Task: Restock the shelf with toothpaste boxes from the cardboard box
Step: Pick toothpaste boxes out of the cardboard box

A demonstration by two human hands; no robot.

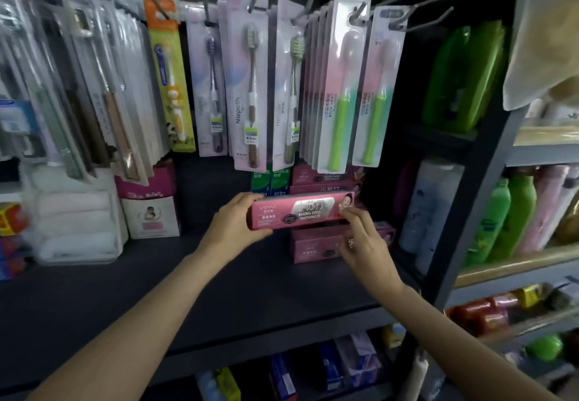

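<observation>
A pink baking-soda toothpaste box [300, 211] is held level above the dark shelf [156, 281], in front of a stack of the same pink boxes [313, 248]. My left hand [233, 223] grips its left end, thumb on top and fingers underneath. My right hand [365, 239] pinches its right end with the fingertips. More pink boxes [322, 178] and green toothpaste boxes [271, 181] stand further back. The cardboard box is not in view.
Packaged toothbrushes [341, 87] hang on hooks just above the boxes. White towel packs [78, 225] and a pink-and-white carton [148, 203] stand at the left. A dark upright [470, 200] borders the right side, with green and pink bottles [513, 215] beyond.
</observation>
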